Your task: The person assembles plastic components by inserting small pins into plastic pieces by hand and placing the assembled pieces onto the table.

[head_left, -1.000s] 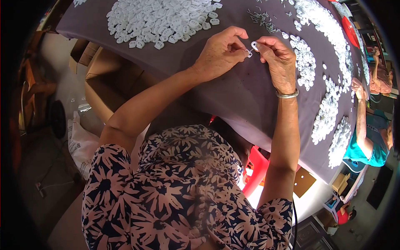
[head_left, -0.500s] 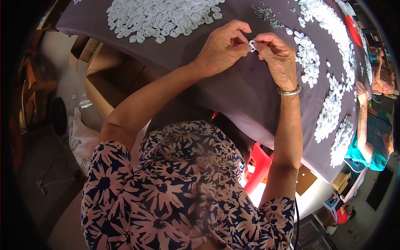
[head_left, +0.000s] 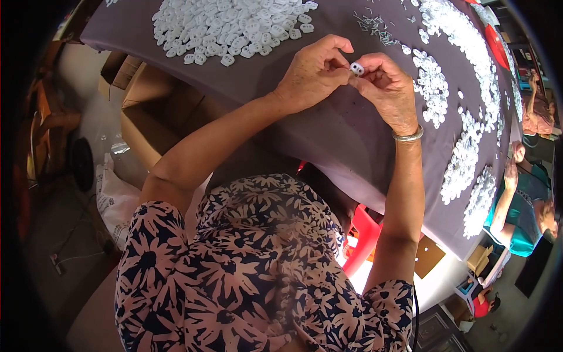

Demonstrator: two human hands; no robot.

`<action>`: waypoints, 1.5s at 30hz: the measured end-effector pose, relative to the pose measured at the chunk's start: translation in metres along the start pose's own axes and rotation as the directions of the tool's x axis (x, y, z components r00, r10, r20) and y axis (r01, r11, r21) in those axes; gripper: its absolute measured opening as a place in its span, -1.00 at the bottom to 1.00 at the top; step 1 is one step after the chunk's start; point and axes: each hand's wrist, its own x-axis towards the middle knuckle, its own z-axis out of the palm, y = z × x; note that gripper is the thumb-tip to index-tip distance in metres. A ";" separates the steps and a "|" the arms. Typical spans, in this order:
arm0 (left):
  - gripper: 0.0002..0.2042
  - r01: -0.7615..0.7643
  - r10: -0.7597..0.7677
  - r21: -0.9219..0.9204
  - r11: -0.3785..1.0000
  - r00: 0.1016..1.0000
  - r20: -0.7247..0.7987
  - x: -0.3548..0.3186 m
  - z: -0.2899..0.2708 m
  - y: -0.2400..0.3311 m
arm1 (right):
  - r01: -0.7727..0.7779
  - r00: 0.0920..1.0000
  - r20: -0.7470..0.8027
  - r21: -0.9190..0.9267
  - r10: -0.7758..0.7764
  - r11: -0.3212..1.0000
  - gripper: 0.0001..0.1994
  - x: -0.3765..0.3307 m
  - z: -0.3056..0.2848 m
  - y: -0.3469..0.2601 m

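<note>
Between my hands, above the dark table cloth, is a small white oval plastic piece (head_left: 357, 68) with two dark holes facing up. My right hand (head_left: 387, 88), with a bangle at its wrist, grips it between thumb and forefinger. The fingertips of my left hand (head_left: 316, 73) are pinched at its left edge; whether they also hold something tiny is hidden. Beyond my left hand lies a big heap of similar white pieces (head_left: 229, 29). Past my right hand, small metal screws or pins (head_left: 375, 26) are scattered.
Several more piles of white pieces (head_left: 431, 88) run down the right side of the table (head_left: 346, 135). An open cardboard box (head_left: 149, 111) stands by the table's left edge. A red stool (head_left: 362, 240) is below the table's edge. At the far right sits a person in teal (head_left: 519, 205).
The white piece has turned so its two holes show, and both hands have come slightly lower. The co-worker at the right has drawn their hands together.
</note>
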 end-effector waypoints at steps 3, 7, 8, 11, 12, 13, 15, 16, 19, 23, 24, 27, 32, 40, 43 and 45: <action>-0.72 0.044 -0.044 0.003 0.999 0.999 0.006 0.000 0.000 0.004 | -0.004 1.000 -0.019 -0.132 0.002 0.991 -0.73 -0.001 0.000 0.002; -0.70 0.049 -0.050 0.032 0.998 0.998 0.046 0.000 -0.004 0.001 | 0.037 0.997 -0.051 -0.305 -0.055 0.952 -0.74 -0.001 0.002 0.001; -0.71 0.059 -0.060 0.017 0.998 0.996 0.059 0.000 -0.005 0.002 | 0.037 0.997 -0.052 -0.306 -0.055 0.951 -0.74 -0.001 0.003 -0.001; -0.72 0.056 -0.057 0.021 0.998 0.995 0.077 0.001 -0.007 0.002 | 0.066 0.992 -0.076 -0.363 -0.100 0.929 -0.73 0.000 0.007 -0.009; -0.72 0.041 -0.044 0.038 0.998 0.996 0.081 0.002 -0.007 0.003 | 0.099 0.987 -0.076 -0.413 -0.142 0.905 -0.73 0.000 0.008 -0.011; -0.72 0.042 -0.045 0.039 0.998 0.996 0.081 0.002 -0.007 0.005 | 0.130 0.980 -0.073 -0.462 -0.184 0.877 -0.74 0.001 0.009 -0.013; -0.71 0.074 -0.074 0.048 0.996 0.997 0.012 0.003 -0.003 0.010 | 0.143 0.977 -0.074 -0.474 -0.201 0.869 -0.74 0.001 0.008 -0.012; -0.71 0.074 -0.075 0.048 0.996 0.997 0.013 0.004 -0.003 0.009 | 0.157 0.973 -0.074 -0.485 -0.219 0.860 -0.74 0.001 0.008 -0.012; -0.67 0.034 -0.035 0.016 0.999 0.999 0.014 0.005 -0.004 0.002 | 0.152 0.972 -0.079 -0.501 -0.220 0.852 -0.75 0.001 0.012 -0.016; -0.68 0.009 -0.010 0.062 0.998 1.000 0.016 0.003 -0.004 0.000 | 0.175 0.969 -0.050 -0.545 -0.241 0.820 -0.75 0.001 0.015 -0.015; -0.69 0.014 -0.015 0.071 0.997 1.000 0.013 0.002 -0.003 0.000 | 0.180 0.967 -0.049 -0.567 -0.251 0.804 -0.74 0.001 0.016 -0.016; -0.71 0.057 -0.056 -0.005 0.998 0.998 0.017 0.001 -0.004 -0.001 | 0.203 0.963 -0.013 -0.618 -0.267 0.760 -0.72 0.000 0.016 -0.021; -0.71 0.045 -0.049 0.066 0.997 0.997 0.060 0.003 -0.004 0.002 | 0.276 0.944 0.100 -0.764 -0.316 0.583 -0.72 0.001 0.012 -0.020; -0.68 0.117 -0.121 0.041 0.992 0.983 0.135 -0.001 -0.004 0.017 | 0.275 0.957 0.194 -0.845 -0.217 0.459 -0.70 -0.004 0.018 -0.014; -0.65 0.115 -0.114 0.002 0.993 0.988 0.107 -0.007 0.001 0.014 | 0.290 0.953 0.196 -0.814 -0.232 0.503 -0.71 -0.006 0.020 -0.010; -0.64 0.097 -0.099 0.036 0.995 0.994 0.041 -0.009 0.005 0.014 | 0.298 0.950 0.195 -0.796 -0.243 0.527 -0.71 -0.006 0.019 -0.008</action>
